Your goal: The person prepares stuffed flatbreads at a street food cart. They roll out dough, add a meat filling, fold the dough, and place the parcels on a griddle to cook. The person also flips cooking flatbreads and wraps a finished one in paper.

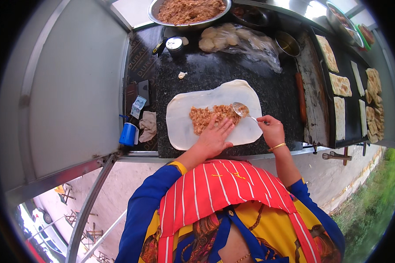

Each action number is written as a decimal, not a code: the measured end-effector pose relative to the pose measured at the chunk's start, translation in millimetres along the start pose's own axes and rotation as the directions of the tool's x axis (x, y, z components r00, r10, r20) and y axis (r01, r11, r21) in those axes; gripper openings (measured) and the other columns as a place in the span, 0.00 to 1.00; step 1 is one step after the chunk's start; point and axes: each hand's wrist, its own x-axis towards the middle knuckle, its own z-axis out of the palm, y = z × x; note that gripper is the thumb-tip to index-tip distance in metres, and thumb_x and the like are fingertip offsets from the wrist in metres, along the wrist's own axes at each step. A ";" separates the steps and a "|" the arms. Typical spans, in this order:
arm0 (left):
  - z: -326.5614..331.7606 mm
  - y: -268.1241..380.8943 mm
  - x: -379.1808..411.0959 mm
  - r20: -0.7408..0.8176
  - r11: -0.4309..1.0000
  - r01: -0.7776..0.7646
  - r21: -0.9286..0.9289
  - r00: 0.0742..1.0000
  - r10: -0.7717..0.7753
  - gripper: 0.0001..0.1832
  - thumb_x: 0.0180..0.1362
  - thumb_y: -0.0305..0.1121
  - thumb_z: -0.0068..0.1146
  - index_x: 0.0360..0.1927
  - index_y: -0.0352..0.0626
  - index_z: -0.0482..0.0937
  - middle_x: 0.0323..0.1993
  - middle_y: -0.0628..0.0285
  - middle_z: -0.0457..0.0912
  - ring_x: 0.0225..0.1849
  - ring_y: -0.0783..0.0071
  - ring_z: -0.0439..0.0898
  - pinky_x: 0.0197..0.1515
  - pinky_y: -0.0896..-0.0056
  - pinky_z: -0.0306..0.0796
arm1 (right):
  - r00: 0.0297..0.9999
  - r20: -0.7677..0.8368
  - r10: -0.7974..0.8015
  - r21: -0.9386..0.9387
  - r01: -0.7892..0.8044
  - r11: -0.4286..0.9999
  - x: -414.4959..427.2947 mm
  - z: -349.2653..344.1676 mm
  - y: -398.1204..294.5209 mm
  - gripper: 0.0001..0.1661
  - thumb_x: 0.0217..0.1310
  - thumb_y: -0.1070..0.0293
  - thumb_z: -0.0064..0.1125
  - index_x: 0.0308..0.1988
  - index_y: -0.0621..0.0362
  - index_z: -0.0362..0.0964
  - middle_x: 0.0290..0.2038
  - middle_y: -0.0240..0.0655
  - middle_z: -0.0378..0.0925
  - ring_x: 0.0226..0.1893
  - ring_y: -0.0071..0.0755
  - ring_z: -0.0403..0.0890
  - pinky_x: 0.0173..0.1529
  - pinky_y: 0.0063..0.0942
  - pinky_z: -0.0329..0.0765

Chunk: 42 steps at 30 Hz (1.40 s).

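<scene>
A thin sheet of pale dough (181, 115) lies flat on the black stone worktop (276, 95). Ground meat filling (200, 120) is spread in a patch over its middle. My left hand (215, 138) rests flat with spread fingers on the lower edge of the filling and the dough. In my right hand (271, 131) is the handle of a metal spoon (240, 109), whose bowl touches the filling's right end.
A metal basin of meat filling (191, 11) stands at the back, with plastic-covered dough rounds (214, 37) before it. A shaker (174, 44) and a metal bowl (287, 44) flank them. Flatbreads (339, 83) lie on the griddle at right. A blue cup (127, 134) is at left.
</scene>
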 end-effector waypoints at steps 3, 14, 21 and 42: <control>-10.2 -1.1 1.4 0.008 0.998 0.008 -0.067 1.000 -0.008 0.38 0.67 0.56 0.45 0.74 0.45 0.58 0.77 0.59 0.53 0.79 0.67 0.47 0.78 0.50 0.29 | 0.995 0.048 -0.089 0.089 0.085 0.992 16.1 -17.4 -17.5 0.10 0.57 0.69 0.63 0.39 0.58 0.83 0.27 0.35 0.84 0.26 0.24 0.81 0.34 0.26 0.77; -18.5 -24.7 -71.1 0.034 0.845 0.532 -0.051 0.847 -0.531 0.45 0.63 0.54 0.52 0.77 0.44 0.48 0.79 0.54 0.45 0.80 0.60 0.42 0.77 0.42 0.30 | 0.532 -0.268 -0.803 -0.297 0.747 0.594 227.7 -15.8 -222.6 0.15 0.63 0.67 0.60 0.49 0.53 0.79 0.32 0.34 0.82 0.32 0.37 0.82 0.39 0.33 0.78; -21.6 -39.0 -55.3 0.053 0.761 0.644 -0.081 0.765 -0.642 0.52 0.58 0.58 0.57 0.77 0.43 0.46 0.79 0.54 0.40 0.80 0.56 0.37 0.77 0.42 0.29 | 0.597 0.062 -0.800 -0.596 0.665 0.450 347.6 74.8 -280.3 0.15 0.59 0.67 0.49 0.34 0.52 0.84 0.36 0.47 0.84 0.40 0.52 0.86 0.44 0.46 0.81; -68.2 -53.5 225.2 0.180 0.991 -0.031 -0.129 0.982 0.054 0.17 0.53 0.25 0.59 0.47 0.47 0.74 0.45 0.54 0.79 0.48 0.50 0.81 0.46 0.51 0.76 | 0.941 -0.187 0.281 -0.147 -0.310 0.939 -21.0 44.3 21.3 0.14 0.52 0.63 0.66 0.35 0.60 0.74 0.39 0.49 0.80 0.40 0.54 0.83 0.46 0.48 0.80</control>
